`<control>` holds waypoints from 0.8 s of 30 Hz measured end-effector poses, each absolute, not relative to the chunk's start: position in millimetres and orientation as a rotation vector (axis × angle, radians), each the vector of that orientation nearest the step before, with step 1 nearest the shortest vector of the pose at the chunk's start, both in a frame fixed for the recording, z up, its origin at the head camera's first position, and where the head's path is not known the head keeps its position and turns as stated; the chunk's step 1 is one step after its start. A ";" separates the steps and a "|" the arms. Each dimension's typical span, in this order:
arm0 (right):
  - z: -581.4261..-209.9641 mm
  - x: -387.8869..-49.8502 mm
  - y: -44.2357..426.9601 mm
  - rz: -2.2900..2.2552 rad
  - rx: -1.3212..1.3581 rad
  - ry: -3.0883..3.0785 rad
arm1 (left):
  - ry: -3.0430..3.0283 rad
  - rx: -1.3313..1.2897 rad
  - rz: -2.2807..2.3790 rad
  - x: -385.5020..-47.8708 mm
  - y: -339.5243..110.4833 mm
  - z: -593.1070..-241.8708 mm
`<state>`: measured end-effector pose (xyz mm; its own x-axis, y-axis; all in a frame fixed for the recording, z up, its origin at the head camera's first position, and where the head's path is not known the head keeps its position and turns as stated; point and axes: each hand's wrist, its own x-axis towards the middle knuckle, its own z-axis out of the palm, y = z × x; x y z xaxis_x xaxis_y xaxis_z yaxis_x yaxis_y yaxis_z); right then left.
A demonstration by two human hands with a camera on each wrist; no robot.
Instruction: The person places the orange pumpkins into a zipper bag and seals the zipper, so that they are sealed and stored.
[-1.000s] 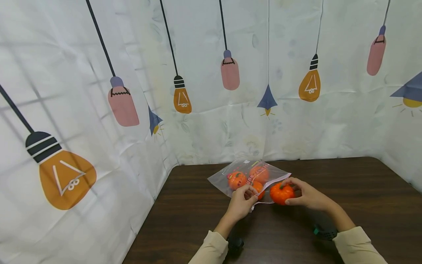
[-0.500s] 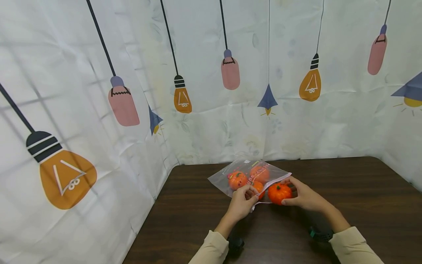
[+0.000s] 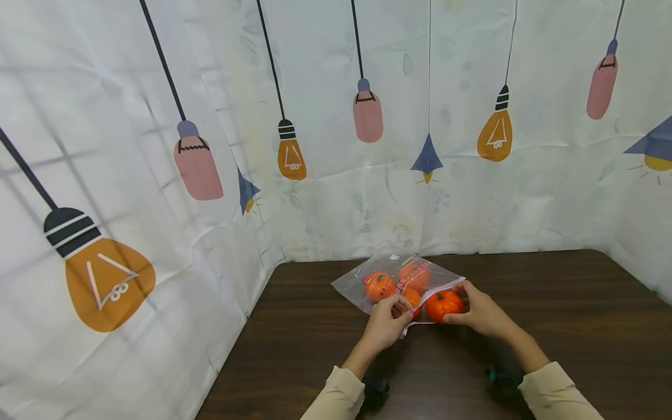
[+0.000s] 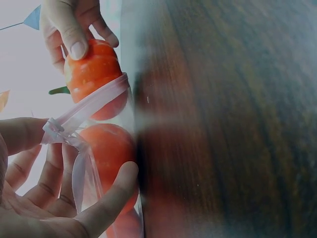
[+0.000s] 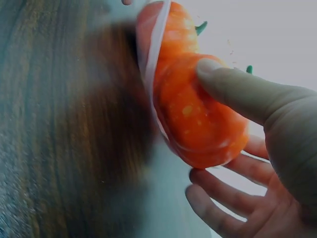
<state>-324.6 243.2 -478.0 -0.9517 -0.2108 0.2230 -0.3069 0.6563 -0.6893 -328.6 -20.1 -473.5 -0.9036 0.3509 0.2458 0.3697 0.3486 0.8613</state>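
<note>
Pumpkin at the mouth of a limp bag

The dark wooden bench (image 3: 604, 303) carries a clear plastic bag (image 3: 346, 287). Thin and floppy, the bag probably slides easily and gives little support; its pink rim (image 4: 94, 104) looks the best place to take hold. The left hand (image 3: 387, 321) does so, fingers part-curled about the edge. The right hand (image 3: 482, 312) grips an orange pumpkin (image 3: 442, 306) between thumb and fingers, spread to its width. This pumpkin sits partly inside the bag's mouth, partly out.

Its glossy skin suggests a light, hollow toy — likely stiff, a bit slippery, hard to bruise. Its round sides would suit a wide grip better than the short green stem (image 4: 59, 90), which looks easy to bend.

Harder to make out: the bench's near edge is cut off, and the right fingers' far ends are hidden behind the pumpkin in the head view. Cloudy film and red print blur the back pumpkin (image 3: 413, 277); the left hand covers part of the front one (image 3: 412, 297).
</note>
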 end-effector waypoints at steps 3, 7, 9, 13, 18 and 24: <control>-479.5 -325.3 240.6 1.130 0.396 -2.736 | -2.574 -0.685 -1.659 -328.1 -19.5 -473.1; -480.2 -324.5 236.5 1.081 0.331 -2.709 | -2.589 -0.696 -1.635 -327.7 -19.3 -472.7; -480.1 -323.9 234.5 1.059 0.303 -2.699 | -2.596 -0.698 -1.600 -327.4 -19.1 -472.6; -480.4 -323.4 232.5 1.042 0.259 -2.703 | -2.600 -0.692 -1.570 -326.4 -18.2 -472.2; -481.3 -323.7 231.4 1.080 0.231 -2.691 | -2.592 -0.702 -1.566 -326.3 -18.2 -472.1; -484.0 -324.9 231.0 1.060 0.197 -2.669 | -2.585 -0.715 -1.648 -326.7 -18.5 -473.7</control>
<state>-324.9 231.0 -484.0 -0.9563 -0.0289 0.2911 -0.2207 0.7243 -0.6532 -326.7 -18.5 -473.7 -0.8969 0.3762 0.2325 0.3696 0.3487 0.8613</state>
